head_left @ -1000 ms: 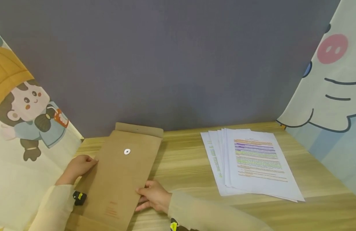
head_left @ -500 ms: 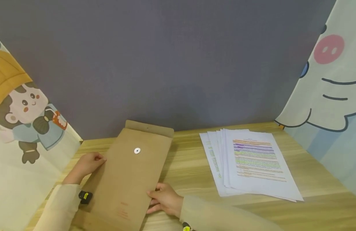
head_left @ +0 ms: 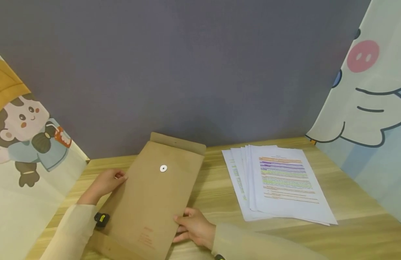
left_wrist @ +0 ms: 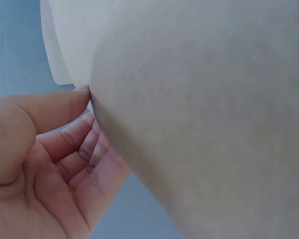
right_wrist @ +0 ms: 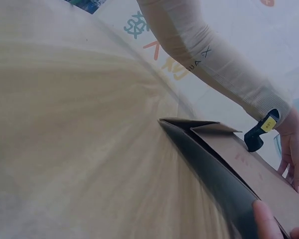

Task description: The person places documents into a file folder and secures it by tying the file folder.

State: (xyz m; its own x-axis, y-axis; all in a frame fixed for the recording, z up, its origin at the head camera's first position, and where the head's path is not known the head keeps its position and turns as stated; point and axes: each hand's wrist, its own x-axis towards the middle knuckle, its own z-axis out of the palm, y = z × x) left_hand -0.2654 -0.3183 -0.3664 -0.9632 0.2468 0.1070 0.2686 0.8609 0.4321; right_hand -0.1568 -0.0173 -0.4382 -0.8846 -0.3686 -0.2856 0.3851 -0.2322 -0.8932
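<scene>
A brown kraft document envelope (head_left: 158, 202) lies slanted over the left half of the table, a white button disc (head_left: 163, 168) near its far end. Beyond the disc, a narrow flap (head_left: 177, 142) stretches towards the back panel. My left hand (head_left: 107, 183) pinches the envelope's left edge; in the left wrist view, the thumb is on top with the other fingers beneath. Lower down, my right hand (head_left: 196, 227) grips the right edge, thumb on top. From the right wrist camera, the envelope's side (right_wrist: 214, 174) looks dark and deep, and a fold (right_wrist: 217, 128) lifts at its near end.
A fanned stack of printed sheets (head_left: 285, 180) with coloured highlighting lies on the right of the wooden table (head_left: 216, 191). A grey panel (head_left: 200, 72) closes off the back. Cartoon-printed curtains (head_left: 12, 202) hang at both sides.
Both hands have shifted the envelope to the right in the head view, their grip kept on its two edges. The camera has turned slightly; the sheets lie as before.
</scene>
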